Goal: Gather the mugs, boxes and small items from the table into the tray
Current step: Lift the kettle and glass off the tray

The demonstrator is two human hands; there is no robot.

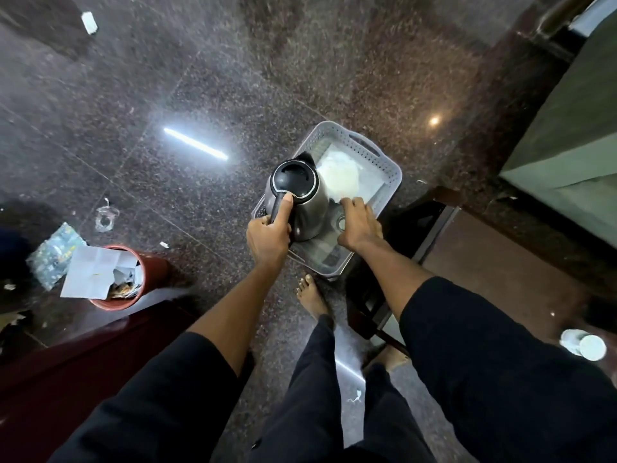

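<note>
A red bin [130,279] stuffed with paper stood on the speckled stone floor [167,78]. The left hand [268,238] held a grip around the kettle [297,198] handle above the grey tray [364,145]; the right hand [359,225] lay inside the tray, its grip unclear

No writing, brand or number can be read anywhere in this view. The steel kettle [300,195] and its black lid show no mark, and the grey tray [374,152] bears only its pattern of holes. The patterned packet [55,252] and the white papers [96,272] in the red bin [150,265] may carry print — but it is too blurred and small to make out.
</note>
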